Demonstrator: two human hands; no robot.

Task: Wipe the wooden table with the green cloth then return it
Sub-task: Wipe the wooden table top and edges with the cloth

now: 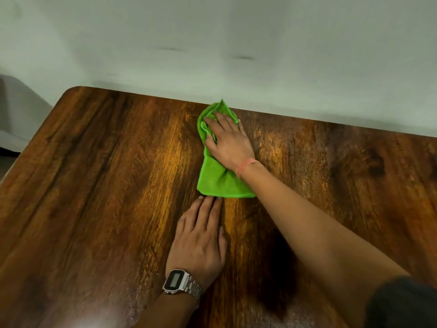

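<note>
A bright green cloth [216,178] lies bunched on the dark wooden table [106,185], reaching to the table's far edge by the wall. My right hand [228,140] lies on top of the cloth's far half, fingers spread and pressing it flat against the wood. A thin pink band circles that wrist. My left hand [201,235] rests palm down on the bare table just in front of the cloth, fingers straight, fingertips nearly at the cloth's near edge. A silver digital watch sits on the left wrist.
A pale wall [212,43] runs right behind the table's far edge. The table's rounded far-left corner [73,91] shows, with a pale grey object [19,114] beyond it. Bare wood spreads left and right of my hands.
</note>
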